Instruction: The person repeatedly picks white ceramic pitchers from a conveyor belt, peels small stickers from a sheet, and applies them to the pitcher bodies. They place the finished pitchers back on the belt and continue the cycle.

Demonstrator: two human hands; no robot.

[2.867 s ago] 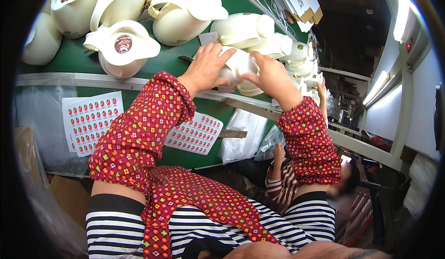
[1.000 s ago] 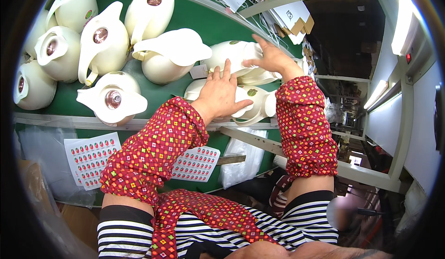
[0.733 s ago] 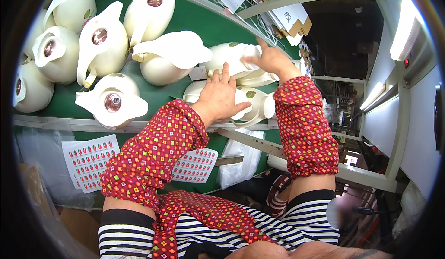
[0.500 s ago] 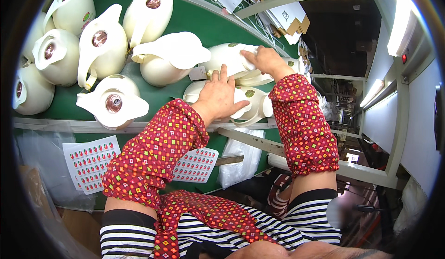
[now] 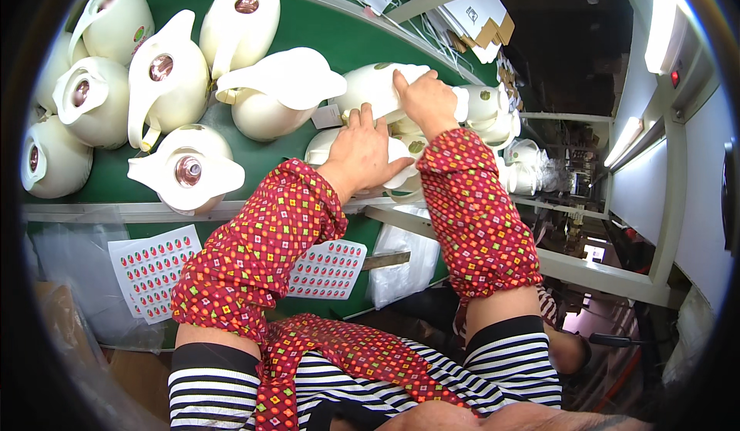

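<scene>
Cream vacuum jugs lie on their sides on the green bench in front of me. My left hand [image 5: 357, 153] rests on the near lying jug [image 5: 322, 143], fingers stretched out and thumb apart. Just beyond and to the right, my right hand [image 5: 428, 104] is closed over the white end of the farther lying jug [image 5: 362, 88]; its fingertips are partly hidden. Another jug [image 5: 416, 147] with a dark green oval mark lies under my right wrist. An open jug [image 5: 274, 95] with a wide pale top stands left of my hands, beside a small white tag [image 5: 327, 116].
Several open jugs [image 5: 166, 84] with pinkish mirrored mouths stand at the left. Sticker sheets [image 5: 158, 271] and clear plastic bags [image 5: 399, 269] lie nearer me, below a metal rail [image 5: 116, 212]. Flattened cartons [image 5: 470, 11] are piled at the back. More jugs [image 5: 493, 115] continue rightward near a metal frame.
My right hand and forearm have shifted left, uncovering more jugs to the right. My left hand stays on the near jug. The whole view has moved slightly.
</scene>
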